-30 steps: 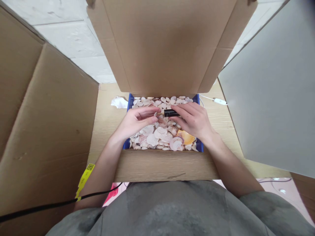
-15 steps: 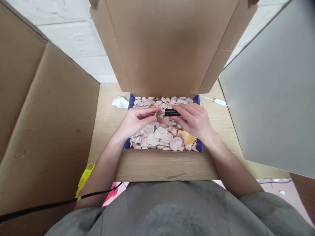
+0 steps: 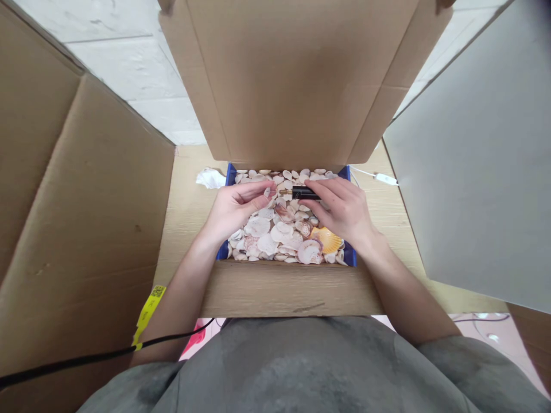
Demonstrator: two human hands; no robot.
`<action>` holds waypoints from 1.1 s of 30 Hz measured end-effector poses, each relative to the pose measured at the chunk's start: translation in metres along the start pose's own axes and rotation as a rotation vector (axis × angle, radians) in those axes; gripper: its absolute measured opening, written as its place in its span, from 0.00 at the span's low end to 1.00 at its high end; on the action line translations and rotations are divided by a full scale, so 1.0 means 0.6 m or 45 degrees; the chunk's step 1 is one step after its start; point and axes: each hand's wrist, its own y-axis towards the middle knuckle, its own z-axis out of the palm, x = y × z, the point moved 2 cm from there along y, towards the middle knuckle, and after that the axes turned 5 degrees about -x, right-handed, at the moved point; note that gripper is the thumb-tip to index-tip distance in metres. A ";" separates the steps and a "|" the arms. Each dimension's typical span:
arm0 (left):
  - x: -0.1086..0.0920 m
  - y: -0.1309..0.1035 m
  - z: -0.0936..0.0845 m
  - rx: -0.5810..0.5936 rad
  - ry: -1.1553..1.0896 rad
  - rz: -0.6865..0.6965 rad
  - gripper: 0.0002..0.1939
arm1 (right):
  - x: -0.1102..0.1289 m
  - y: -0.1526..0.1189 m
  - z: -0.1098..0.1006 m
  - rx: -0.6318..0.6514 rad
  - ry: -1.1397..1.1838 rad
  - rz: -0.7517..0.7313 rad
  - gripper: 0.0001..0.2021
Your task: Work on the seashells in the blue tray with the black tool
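Between thumb and fingers, my left hand point(image 3: 236, 207) pinches a small shell point(image 3: 267, 192), its edge turned toward the tool. My right hand point(image 3: 340, 207) is closed around a black mini hand drill point(image 3: 303, 193) with a brass-coloured chuck point(image 3: 285, 193) pointing left. A small gap separates the chuck end from the pinched shell; the thin bit is too small to make out. Both hands hover over a blue tray point(image 3: 351, 255) full of pale shells point(image 3: 282, 232). An orange scallop shell point(image 3: 327, 239) lies at the tray's near right.
A cardboard flap point(image 3: 301, 86) rises behind the tray. A cardboard wall point(image 3: 94, 189) stands left and a grey panel point(image 3: 477, 160) right. White crumpled tissue point(image 3: 210, 178) lies left of the tray. A cable with a white inline switch point(image 3: 386, 179) is at right.
The drill and the shell have moved apart: my left hand shifted slightly left with the shell, my right hand slightly right with the drill.
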 end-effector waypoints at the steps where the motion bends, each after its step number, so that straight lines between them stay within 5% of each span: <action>1: 0.000 0.000 0.000 -0.007 0.001 -0.004 0.18 | 0.000 0.000 0.000 0.002 0.003 0.007 0.17; 33: 0.000 0.000 -0.001 -0.047 0.053 0.026 0.15 | 0.001 0.002 0.000 0.005 0.002 0.003 0.17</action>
